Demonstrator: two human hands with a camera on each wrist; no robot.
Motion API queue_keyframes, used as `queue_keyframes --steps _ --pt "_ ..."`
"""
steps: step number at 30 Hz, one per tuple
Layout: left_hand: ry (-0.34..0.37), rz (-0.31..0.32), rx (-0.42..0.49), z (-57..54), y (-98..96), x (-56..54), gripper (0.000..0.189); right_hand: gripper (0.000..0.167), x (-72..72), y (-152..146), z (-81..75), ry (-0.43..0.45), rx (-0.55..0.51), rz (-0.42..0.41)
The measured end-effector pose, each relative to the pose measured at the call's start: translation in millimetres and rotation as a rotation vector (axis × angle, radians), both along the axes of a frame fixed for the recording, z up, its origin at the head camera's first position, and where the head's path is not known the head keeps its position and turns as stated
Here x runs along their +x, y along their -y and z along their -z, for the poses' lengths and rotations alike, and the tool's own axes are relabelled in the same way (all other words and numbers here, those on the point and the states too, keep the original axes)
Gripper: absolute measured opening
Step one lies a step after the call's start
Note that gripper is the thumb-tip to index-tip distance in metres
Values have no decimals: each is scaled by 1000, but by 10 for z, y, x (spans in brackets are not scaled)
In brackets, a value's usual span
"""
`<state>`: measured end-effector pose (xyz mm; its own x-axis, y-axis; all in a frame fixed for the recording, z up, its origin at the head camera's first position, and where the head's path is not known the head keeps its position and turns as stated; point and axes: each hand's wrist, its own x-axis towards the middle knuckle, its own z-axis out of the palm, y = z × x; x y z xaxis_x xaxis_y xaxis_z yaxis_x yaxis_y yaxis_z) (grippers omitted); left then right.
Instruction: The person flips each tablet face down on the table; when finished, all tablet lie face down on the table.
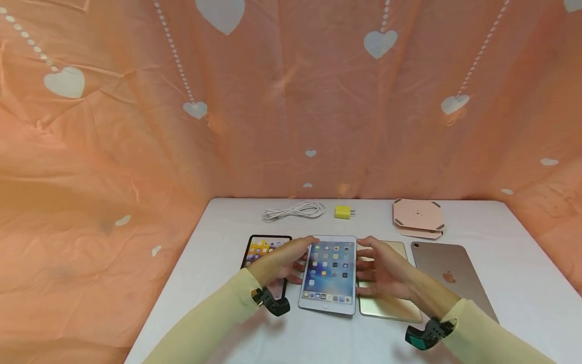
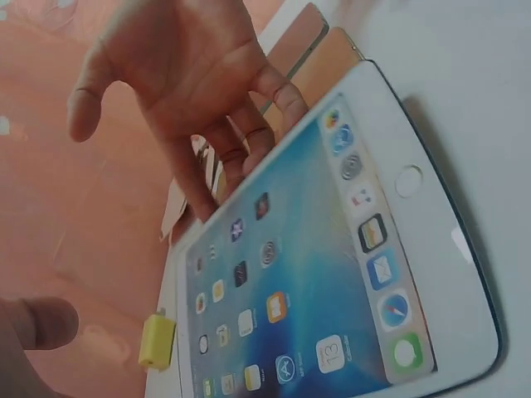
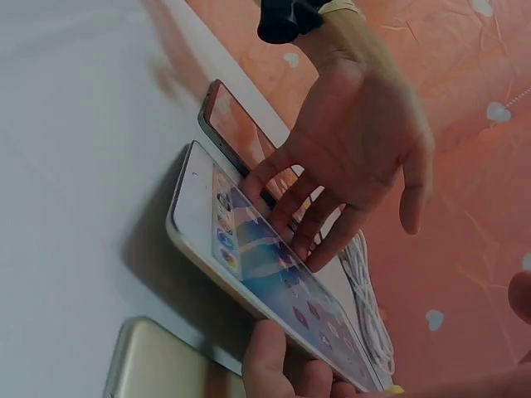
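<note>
A white tablet (image 1: pixel 329 273), screen lit with app icons, lies between my two hands in the head view. At its left edge, my left hand (image 1: pixel 287 260) touches with fairly straight fingers, thumb raised off the screen. Along the opposite edge rest the fingers of my right hand (image 1: pixel 386 268), its thumb also apart from the tablet. The right wrist view shows a dark shadow under the tablet (image 3: pixel 241 240); whether it is fully off the table I cannot tell. Under my left forearm is a black-framed tablet (image 1: pixel 259 247); under my right hand, a gold tablet (image 1: pixel 391 308).
A grey tablet (image 1: pixel 447 268) lies face down at right. Along the back of the white table (image 1: pixel 204 303) are a coiled white cable (image 1: pixel 300 210), a yellow charger plug (image 1: pixel 343 212) and a pink folding stand (image 1: pixel 418 215). A peach curtain (image 1: pixel 291 101) hangs behind.
</note>
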<state>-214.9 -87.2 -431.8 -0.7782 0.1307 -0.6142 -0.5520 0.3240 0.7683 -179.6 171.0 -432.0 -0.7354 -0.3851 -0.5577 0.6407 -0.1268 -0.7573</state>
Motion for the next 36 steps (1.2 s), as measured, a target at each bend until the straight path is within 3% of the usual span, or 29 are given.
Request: queue_keyframes --steps 3,9,14,20,26,30,36 --pt "24 -13 26 0 -40 6 60 81 -5 -38 -27 -14 -20 8" --pt "85 -9 197 32 -116 28 65 82 12 -139 -121 -72 -57 -16" --pt "71 22 225 -17 -140 34 73 84 28 -191 -231 -96 -60 -38" --pt "-37 144 287 -301 -183 10 75 85 24 -145 -336 -105 -43 -66" --pt "-52 237 410 -607 -285 20 72 84 14 -33 -453 -123 -58 -88" --pt "-43 264 467 -719 -298 4 73 81 -5 83 -539 -139 -76 -102" --pt "-19 273 474 -806 -230 -9 76 76 -31 232 -614 -149 -59 -100"
